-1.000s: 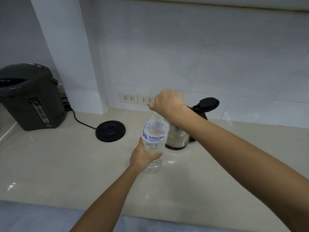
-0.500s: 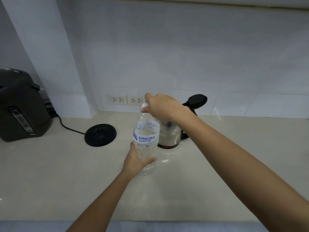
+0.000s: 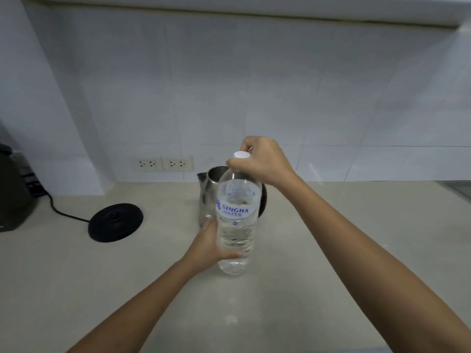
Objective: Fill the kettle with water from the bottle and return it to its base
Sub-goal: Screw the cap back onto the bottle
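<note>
A clear plastic water bottle (image 3: 235, 220) with a blue-lettered label stands upright on the pale counter (image 3: 318, 250). My left hand (image 3: 211, 247) wraps its lower body from the left. My right hand (image 3: 262, 161) pinches the white cap (image 3: 242, 154) at the bottle's top. Right behind the bottle stands the steel kettle (image 3: 207, 197), its mouth open and its black handle partly hidden by the bottle. The round black kettle base (image 3: 116, 221) lies on the counter to the left, apart from the kettle.
A dark hot-water dispenser (image 3: 11, 194) stands at the far left edge, with a black cord (image 3: 57, 211) running to the base. Two wall sockets (image 3: 164, 163) sit low on the white tiled wall behind the kettle.
The view has shifted, so everything sits further left. The bottle now stands in front of the kettle, and the white cap shows between my right fingers.
</note>
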`<state>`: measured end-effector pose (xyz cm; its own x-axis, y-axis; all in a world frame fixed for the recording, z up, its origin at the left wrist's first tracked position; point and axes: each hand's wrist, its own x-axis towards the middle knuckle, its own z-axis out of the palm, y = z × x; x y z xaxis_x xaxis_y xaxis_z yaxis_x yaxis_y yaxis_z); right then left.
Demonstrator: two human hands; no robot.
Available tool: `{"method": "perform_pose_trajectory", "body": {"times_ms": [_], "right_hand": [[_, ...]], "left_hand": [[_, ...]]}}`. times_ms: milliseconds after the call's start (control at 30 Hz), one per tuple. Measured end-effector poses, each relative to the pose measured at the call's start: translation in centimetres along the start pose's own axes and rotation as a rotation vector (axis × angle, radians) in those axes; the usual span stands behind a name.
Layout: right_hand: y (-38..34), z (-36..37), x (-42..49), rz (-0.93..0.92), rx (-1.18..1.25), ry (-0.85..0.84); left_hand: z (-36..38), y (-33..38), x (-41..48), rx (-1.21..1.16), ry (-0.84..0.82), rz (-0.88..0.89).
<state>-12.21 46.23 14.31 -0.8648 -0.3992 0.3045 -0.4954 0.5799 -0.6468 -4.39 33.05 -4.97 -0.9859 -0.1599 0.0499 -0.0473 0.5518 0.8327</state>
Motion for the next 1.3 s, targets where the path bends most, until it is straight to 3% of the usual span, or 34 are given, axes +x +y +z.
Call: {"method": "perform_pose_trajectory", "body": {"times_ms": [233, 533, 733, 933, 1167, 1300], "right_hand": [[8.1, -8.1, 2.2, 0.141, -0.01, 0.217], [16.2, -11.1, 4.9, 0.236, -0.052, 0.295], [18.2, -10.9, 6.5, 0.302, -0.046, 0.275], [19.4, -9.6, 6.5, 0.36, -0.014, 0.26], [18.9, -9.2, 6.0, 0.446, -0.033, 0.263], [16.3, -6.6, 4.1, 0.33, 0.09, 0.555]], "left_hand": [[9.8, 7.7, 7.1, -0.061, -0.068, 0.071], [16.8, 11.6, 13.3, 0.057, -0.064, 0.038], [17.2, 12.0, 15.1, 0.189, -0.11, -0.002], [16.9, 11.0, 15.4, 0.186, -0.243, -0.069], [14.9, 10.3, 14.4, 0.142, -0.313, -0.01], [12.2, 8.7, 12.8, 0.069, -0.185, 0.081]]}}
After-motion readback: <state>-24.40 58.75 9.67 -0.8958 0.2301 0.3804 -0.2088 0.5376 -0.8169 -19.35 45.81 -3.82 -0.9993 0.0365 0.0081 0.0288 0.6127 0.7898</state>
